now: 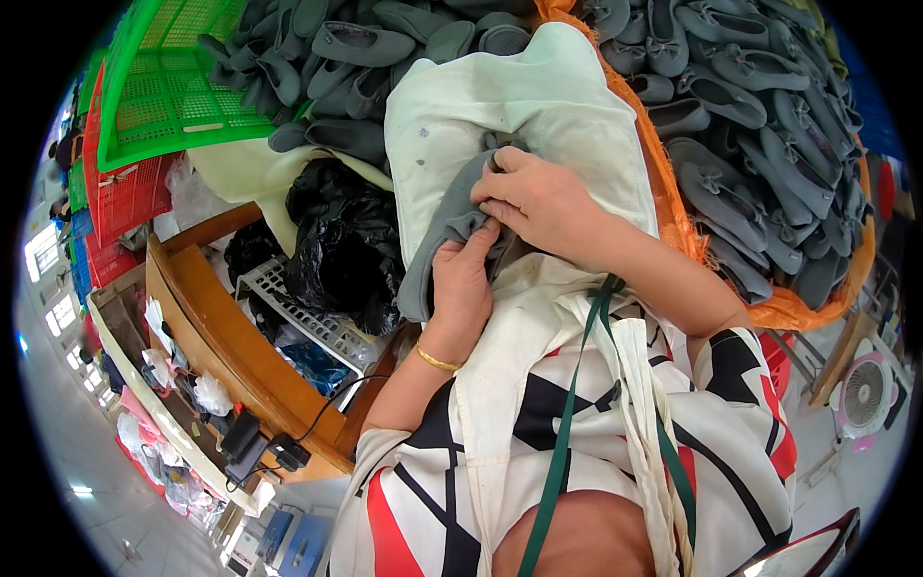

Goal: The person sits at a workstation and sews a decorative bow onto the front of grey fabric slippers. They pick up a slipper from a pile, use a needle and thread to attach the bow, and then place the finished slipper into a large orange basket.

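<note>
A grey soft fabric shoe [435, 252] rests on the white cloth [596, 125] over my lap, in front of my chest. My left hand [463, 288], with a gold bangle at its wrist, is closed on the shoe's near part, thumb on top. From the right, my right hand [553, 204] reaches across and pinches the upper part of the same shoe, its fingertips close to my left thumb. A small dark bit shows by the right fingertips, too small to name. Part of the shoe is hidden under both hands.
Grey shoes [361, 43] are heaped at the back; more fill an orange sack [663, 207] at the right. At the left stand a green crate [183, 115], a red crate [130, 197], a black plastic bag [346, 240] and a wooden table [240, 337]. A fan [865, 392] stands far right.
</note>
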Demonstrator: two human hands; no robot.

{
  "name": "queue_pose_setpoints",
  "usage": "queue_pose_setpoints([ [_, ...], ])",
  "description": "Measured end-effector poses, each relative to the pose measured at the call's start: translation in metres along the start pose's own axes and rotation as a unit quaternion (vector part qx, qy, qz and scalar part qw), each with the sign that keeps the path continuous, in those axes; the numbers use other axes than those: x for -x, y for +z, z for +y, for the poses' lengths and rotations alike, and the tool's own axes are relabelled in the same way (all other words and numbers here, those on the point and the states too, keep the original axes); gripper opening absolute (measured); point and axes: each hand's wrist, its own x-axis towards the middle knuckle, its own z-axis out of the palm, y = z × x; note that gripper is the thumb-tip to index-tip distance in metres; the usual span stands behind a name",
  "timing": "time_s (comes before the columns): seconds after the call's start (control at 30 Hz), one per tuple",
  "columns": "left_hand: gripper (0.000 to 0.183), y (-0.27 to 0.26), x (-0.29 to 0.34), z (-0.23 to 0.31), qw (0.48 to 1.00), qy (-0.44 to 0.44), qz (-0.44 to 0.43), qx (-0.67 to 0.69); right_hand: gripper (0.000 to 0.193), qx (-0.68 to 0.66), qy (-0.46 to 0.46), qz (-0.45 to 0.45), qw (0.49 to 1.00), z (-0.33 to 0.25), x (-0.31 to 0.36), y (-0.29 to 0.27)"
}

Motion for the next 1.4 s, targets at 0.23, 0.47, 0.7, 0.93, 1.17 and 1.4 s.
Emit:
queue_pose_setpoints([
  [0.23, 0.015, -0.006, -0.002, 0.003, 0.99, -0.018, -0.027, -0.135, 0.012, -0.295, 0.164, 0.075, 0.938, 0.005, -0.015, -0.01],
  [0.47, 0.011, 0.028, -0.031, 0.085, 0.753, 0.125, -0.249, -0.596, 0.016, -0.567, 0.235, -0.059, 0.788, 0.007, 0.011, -0.057],
  [0.7, 0.019, 0.031, -0.041, 0.061, 0.539, 0.276, -0.352, -0.713, 0.017, -0.661, 0.278, 0.047, 0.696, 0.026, 0.056, -0.031],
  [0.93, 0.018, 0.011, -0.009, 0.028, 0.61, 0.309, -0.199, -0.702, 0.016, -0.599, 0.313, 0.088, 0.732, 0.025, 0.063, -0.028],
  [1.17, 0.017, -0.017, -0.022, 0.003, 0.882, 0.019, -0.194, -0.429, 0.014, -0.608, 0.258, 0.184, 0.728, 0.032, 0.065, -0.038],
  [1.4, 0.02, -0.018, -0.013, 0.009, 0.956, -0.096, -0.137, -0.24, 0.014, -0.501, 0.292, 0.072, 0.811, 0.019, 0.078, -0.031],
])
